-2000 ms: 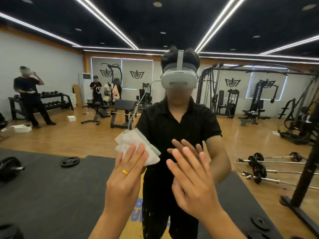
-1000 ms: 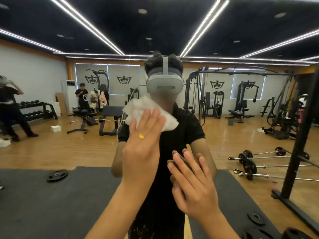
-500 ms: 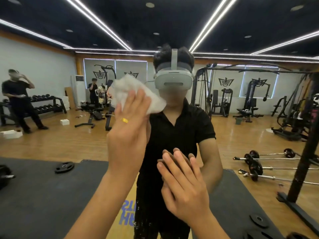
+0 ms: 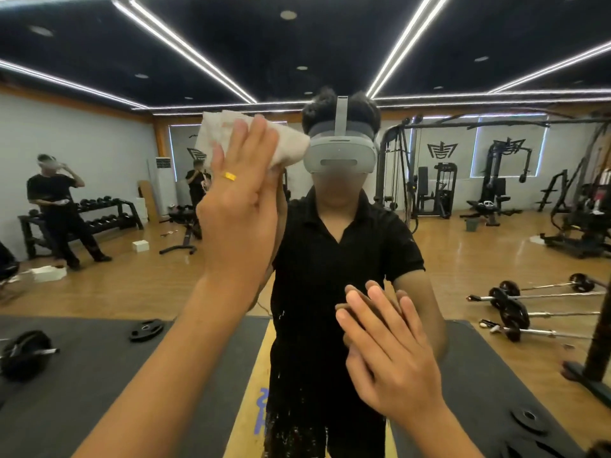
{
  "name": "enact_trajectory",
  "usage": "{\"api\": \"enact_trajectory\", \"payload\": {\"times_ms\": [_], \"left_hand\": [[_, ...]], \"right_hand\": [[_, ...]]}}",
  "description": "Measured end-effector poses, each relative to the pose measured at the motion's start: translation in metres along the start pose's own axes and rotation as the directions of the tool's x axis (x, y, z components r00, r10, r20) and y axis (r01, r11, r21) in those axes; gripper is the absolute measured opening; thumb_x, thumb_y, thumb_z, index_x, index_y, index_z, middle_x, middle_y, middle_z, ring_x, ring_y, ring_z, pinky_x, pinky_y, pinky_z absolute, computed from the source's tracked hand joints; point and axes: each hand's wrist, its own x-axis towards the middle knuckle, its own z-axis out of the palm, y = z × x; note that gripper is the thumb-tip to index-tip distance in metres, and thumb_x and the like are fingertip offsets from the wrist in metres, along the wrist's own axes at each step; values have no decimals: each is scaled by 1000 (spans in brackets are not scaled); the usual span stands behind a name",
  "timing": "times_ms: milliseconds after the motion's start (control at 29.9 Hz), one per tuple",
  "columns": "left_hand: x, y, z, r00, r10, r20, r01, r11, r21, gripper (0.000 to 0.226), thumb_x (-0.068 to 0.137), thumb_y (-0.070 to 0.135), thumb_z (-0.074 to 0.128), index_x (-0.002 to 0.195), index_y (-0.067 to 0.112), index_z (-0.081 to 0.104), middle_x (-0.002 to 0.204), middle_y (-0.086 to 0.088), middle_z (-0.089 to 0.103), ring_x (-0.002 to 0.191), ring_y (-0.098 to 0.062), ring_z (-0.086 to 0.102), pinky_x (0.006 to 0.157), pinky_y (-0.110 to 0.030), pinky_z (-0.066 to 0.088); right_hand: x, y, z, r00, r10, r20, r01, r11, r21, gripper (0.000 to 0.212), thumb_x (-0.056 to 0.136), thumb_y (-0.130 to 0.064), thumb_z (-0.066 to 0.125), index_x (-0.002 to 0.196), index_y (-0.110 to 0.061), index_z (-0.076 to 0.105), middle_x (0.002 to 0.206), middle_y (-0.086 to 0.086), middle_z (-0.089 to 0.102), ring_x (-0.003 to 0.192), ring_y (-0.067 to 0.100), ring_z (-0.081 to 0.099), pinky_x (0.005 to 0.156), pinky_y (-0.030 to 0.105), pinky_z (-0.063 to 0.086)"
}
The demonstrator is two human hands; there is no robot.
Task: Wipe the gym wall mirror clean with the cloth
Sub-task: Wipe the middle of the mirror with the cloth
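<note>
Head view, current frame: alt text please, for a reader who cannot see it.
A person's left hand presses a white cloth flat against a gym wall mirror, while the right hand rests open on the glass lower down. The mirror reflects the person in a grey headset, with weight machines and barbells behind.

Left hand (image 4: 238, 206) covers most of the cloth (image 4: 291, 147). I see only its top and right edges past the fingers. Right hand (image 4: 393, 358) hides its reflection's palm. Both forearms run off the near edge. I cannot tell what the pale specks low on the mirror (image 4: 463, 259) are.
</note>
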Motion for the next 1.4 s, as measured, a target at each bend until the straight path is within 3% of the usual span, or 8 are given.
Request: {"api": "enact_trajectory", "payload": {"times_ms": [201, 334, 501, 702, 836, 1003, 1237, 1404], "left_hand": [[-83, -12, -27, 989, 62, 131, -68, 997, 40, 49, 93, -7, 68, 140, 4, 57, 150, -12, 51, 144, -28, 45, 120, -52, 38], [-96, -21, -35, 982, 76, 173, -80, 997, 17, 49, 93, -4, 67, 140, 7, 57, 150, -11, 52, 146, -23, 44, 120, -49, 37], [-95, -27, -37, 975, 109, 194, -106, 994, -25, 50, 93, -6, 66, 141, 8, 57, 151, -11, 52, 147, -23, 43, 125, -42, 30], [-64, -54, -45, 939, 281, 200, -292, 956, 28, 55, 90, -10, 71, 141, 7, 57, 150, -10, 50, 145, -26, 45, 125, -44, 30], [-16, -73, -52, 974, 209, 89, -216, 972, 87, 45, 99, -2, 65, 143, 4, 56, 150, -10, 50, 141, -31, 49, 119, -47, 40], [15, -65, -36, 997, 53, -62, -55, 998, -23, 36, 102, 4, 62, 138, 3, 61, 146, -8, 54, 136, -36, 54, 105, -60, 50], [14, -34, -21, 965, 241, 103, -236, 970, -60, 42, 96, -1, 63, 138, 4, 61, 146, -12, 57, 142, -30, 47, 124, -44, 31], [-24, -65, -53, 968, 198, 153, -199, 980, -5, 51, 93, -11, 69, 140, 5, 59, 150, -8, 50, 145, -27, 44, 122, -48, 35]], "right_hand": [[4, -6, -2, 998, 50, -49, -49, 999, 15, 44, 91, -15, 57, 134, -16, 66, 148, 8, 56, 150, 25, 39, 126, 50, 21], [26, -36, 7, 985, 108, -133, -102, 993, 52, 42, 100, -17, 48, 141, -15, 57, 148, 10, 55, 151, 27, 36, 127, 51, 18], [46, -62, 31, 990, 125, -61, -121, 991, 54, 45, 98, -24, 55, 142, -12, 60, 155, 12, 49, 151, 34, 36, 126, 55, 20], [43, -61, 35, 989, 143, -39, -142, 989, 30, 47, 95, -25, 57, 140, -13, 61, 156, 10, 49, 152, 32, 35, 128, 50, 17], [43, -62, 35, 987, 151, -55, -149, 988, 38, 44, 96, -24, 56, 138, -13, 63, 154, 9, 50, 152, 30, 34, 128, 48, 17], [44, -63, 37, 986, 154, -64, -152, 988, 33, 43, 95, -22, 56, 137, -13, 63, 154, 9, 50, 152, 29, 34, 127, 48, 18], [43, -62, 37, 988, 133, -75, -133, 991, 12, 45, 95, -20, 56, 138, -13, 63, 153, 10, 51, 151, 32, 36, 127, 51, 20], [43, -61, 37, 990, 121, -75, -119, 993, 23, 50, 94, -21, 57, 144, -15, 54, 153, 11, 50, 152, 31, 34, 127, 51, 19]]}}
